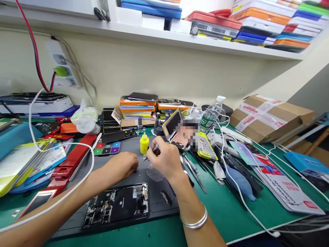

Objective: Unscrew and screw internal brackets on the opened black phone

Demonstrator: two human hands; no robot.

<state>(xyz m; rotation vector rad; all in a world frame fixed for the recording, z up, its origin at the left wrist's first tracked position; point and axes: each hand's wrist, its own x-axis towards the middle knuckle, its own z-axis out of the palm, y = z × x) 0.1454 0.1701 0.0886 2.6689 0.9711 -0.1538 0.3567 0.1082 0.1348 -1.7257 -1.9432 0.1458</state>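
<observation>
My right hand (164, 157) is closed in a pinch around a slim metal tool (155, 148), its tip pointing down toward the dark work mat (128, 151). A silver bangle sits on that wrist. My left hand (123, 164) rests on the mat with its fingers curled, pinching something too small to make out. A small yellow bottle (144, 143) stands just behind both hands. An opened phone (117, 206) with its insides exposed lies on the mat in front of my forearms.
A white cable (77, 181) loops over my left arm. Tweezers and screwdrivers (192, 168) lie right of the mat. A water bottle (210, 115), a propped phone (172, 126), stacked phone boxes (137, 106), a cardboard box (272, 115) and a red tray (69, 161) crowd the green bench.
</observation>
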